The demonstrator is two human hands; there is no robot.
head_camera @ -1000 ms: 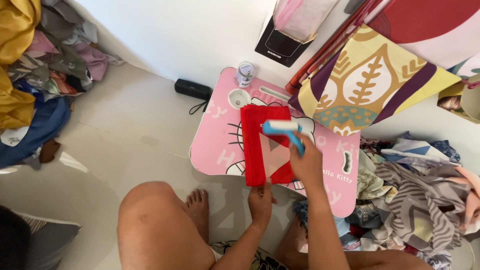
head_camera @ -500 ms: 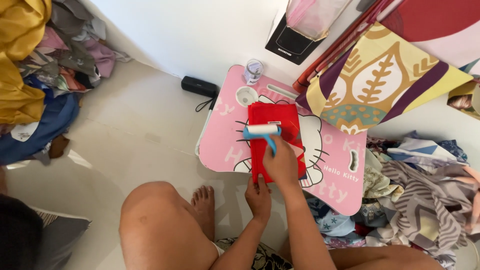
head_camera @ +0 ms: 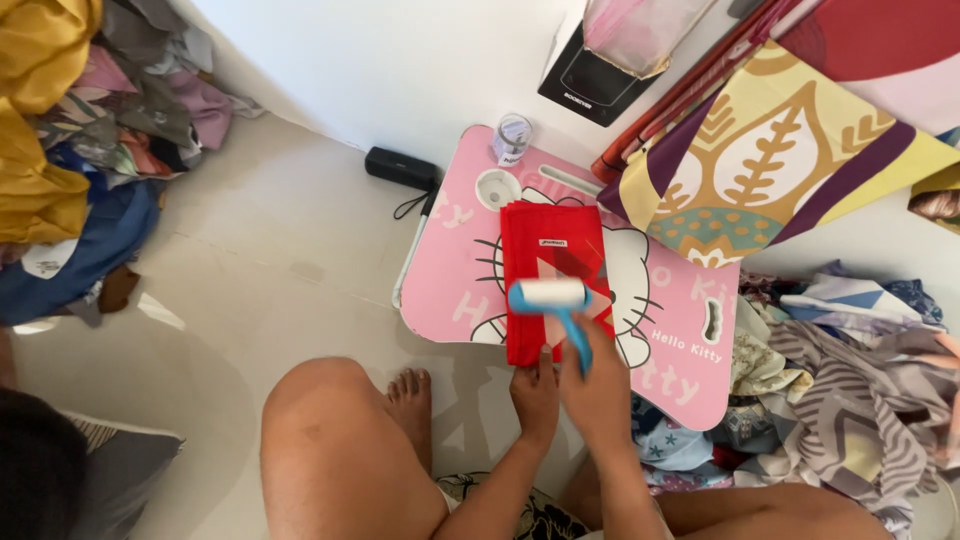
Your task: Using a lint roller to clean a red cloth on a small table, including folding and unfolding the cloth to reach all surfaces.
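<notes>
Two hands work over a folded red cloth (head_camera: 548, 280) that lies lengthwise on a pink lap table (head_camera: 690, 380) at the centre of the frame. The right hand (head_camera: 598, 385) is clenched around the blue handle of a lint roller (head_camera: 550, 297), whose white drum rests across the cloth's lower half. The left hand (head_camera: 535, 392) presses the cloth's near edge with its fingertips, grasping nothing. To do this well, I judge the cloth should be pinned taut and the drum kept flat, rolling in straight, even passes. It looks smooth, neatly squared, bright red, with a small label near its far end. A small cup (head_camera: 512, 138) stands at the table's upper corner.
</notes>
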